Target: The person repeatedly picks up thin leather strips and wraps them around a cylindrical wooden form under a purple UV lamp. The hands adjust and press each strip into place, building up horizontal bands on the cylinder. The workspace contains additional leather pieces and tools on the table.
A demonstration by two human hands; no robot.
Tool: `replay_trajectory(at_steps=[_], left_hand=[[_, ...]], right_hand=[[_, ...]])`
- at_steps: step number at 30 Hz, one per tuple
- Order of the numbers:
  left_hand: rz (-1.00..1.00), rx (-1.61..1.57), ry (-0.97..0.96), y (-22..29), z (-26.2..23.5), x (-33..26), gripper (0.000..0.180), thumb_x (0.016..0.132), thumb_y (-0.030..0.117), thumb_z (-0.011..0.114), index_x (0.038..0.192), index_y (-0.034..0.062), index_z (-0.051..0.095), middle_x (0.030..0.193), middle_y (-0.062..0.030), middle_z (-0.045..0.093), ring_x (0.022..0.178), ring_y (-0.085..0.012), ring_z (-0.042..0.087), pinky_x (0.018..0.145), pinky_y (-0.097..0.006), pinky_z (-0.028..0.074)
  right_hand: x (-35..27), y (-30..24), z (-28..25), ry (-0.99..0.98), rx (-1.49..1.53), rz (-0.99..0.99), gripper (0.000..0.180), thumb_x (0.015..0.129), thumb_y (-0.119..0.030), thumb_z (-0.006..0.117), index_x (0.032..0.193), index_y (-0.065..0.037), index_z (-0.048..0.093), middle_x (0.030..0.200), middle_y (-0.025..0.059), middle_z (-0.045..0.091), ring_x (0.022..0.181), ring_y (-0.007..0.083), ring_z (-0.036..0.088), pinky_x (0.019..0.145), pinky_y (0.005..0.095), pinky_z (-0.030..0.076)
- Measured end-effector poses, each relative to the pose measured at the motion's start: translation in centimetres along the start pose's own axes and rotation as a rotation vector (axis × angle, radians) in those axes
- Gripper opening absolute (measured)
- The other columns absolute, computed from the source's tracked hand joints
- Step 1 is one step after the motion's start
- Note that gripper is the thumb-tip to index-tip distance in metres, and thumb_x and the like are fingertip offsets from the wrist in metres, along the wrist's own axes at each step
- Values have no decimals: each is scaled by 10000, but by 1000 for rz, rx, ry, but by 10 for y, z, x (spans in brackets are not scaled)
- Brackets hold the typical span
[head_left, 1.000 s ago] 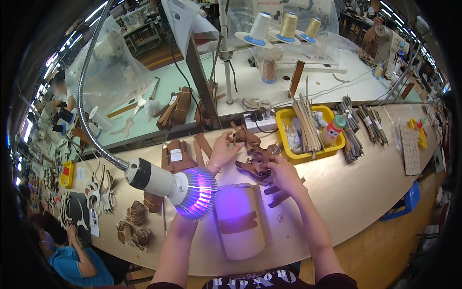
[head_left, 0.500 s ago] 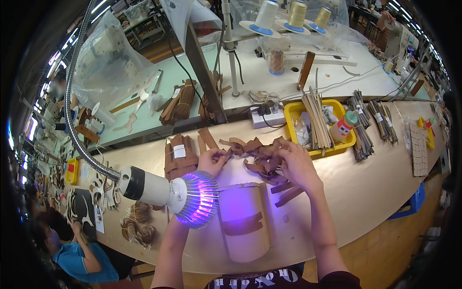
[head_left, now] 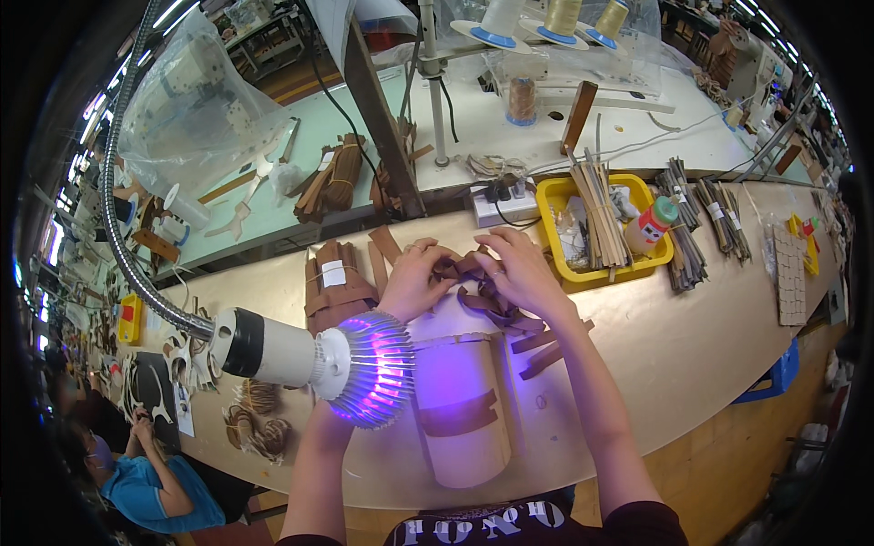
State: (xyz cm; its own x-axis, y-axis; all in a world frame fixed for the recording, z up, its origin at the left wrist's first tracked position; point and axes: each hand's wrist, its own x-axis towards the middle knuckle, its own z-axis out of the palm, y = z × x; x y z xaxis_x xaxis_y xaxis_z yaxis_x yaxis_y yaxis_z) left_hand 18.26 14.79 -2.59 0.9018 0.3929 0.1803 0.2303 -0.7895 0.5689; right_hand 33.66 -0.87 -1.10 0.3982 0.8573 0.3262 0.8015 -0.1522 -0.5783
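Both hands meet over a loose pile of curled brown strips [head_left: 492,305], which look like leather or fabric. My left hand [head_left: 417,280] has its fingers closed on strips at the pile's left. From the right, my right hand [head_left: 521,273] pinches strips at the pile's far side; its fingertips are partly hidden. Nearer to me lies a tan half-round form [head_left: 464,460], with a brown strip [head_left: 460,414] laid across it under purple light. Two short flat brown pieces [head_left: 546,359] rest right of the pile.
A lit lamp [head_left: 369,371] on a flexible metal neck hangs over my left forearm. A tied brown bundle [head_left: 339,284] lies left of my hands. Behind, right, a yellow tray [head_left: 601,273] holds sticks and a bottle [head_left: 652,227]. Left, a person in blue [head_left: 159,487] sits.
My hands have come closer together over the pile, the left moving right and away from me, the right moving left. The strips between them have shifted. My view has shifted slightly.
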Motion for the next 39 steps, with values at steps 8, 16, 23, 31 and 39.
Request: replay_trajectory(at_steps=[8,16,23,31,39], left_hand=[[-54,129,-96,-25,3,-5,688,700,162,688,1329,60,430,1342,-198,440,1267,-370,403,1037,-475,340],[-33,153,-146,-42,13,5,480,749,136,600,1221,67,549,1304,-204,478,1225,-378,455,1015,-488,355],[37,249,-78,-35,15,2,241,788,79,568,1010,43,654,1189,-155,574,1088,-334,549,912,-442,425],[-144,51,59,-35,9,11,226,787,45,554,987,0,652,926,-151,658,940,-338,614,842,-433,477],[-58,-185,-275,-9,-9,12,838,727,319,735,1432,115,330,1463,-283,227,1360,-431,267,1090,-440,301]], right_hand=[[-13,0,-10,-511,-309,89,221,833,-236,653,1007,-101,661,1096,87,581,1122,266,505,920,425,409],[-40,7,-22,-398,-225,86,142,818,-173,649,935,-99,678,1078,66,588,1097,260,513,914,405,410],[-54,2,-33,-426,-223,69,159,823,-182,637,947,-99,688,1129,80,572,1144,267,496,925,414,409],[-75,-11,-57,-172,-115,70,513,755,-208,745,1213,-118,531,1239,144,501,1171,308,483,970,446,405],[-88,0,-55,-275,5,397,589,760,-163,739,1268,-108,446,1150,169,554,1014,352,577,852,422,480]])
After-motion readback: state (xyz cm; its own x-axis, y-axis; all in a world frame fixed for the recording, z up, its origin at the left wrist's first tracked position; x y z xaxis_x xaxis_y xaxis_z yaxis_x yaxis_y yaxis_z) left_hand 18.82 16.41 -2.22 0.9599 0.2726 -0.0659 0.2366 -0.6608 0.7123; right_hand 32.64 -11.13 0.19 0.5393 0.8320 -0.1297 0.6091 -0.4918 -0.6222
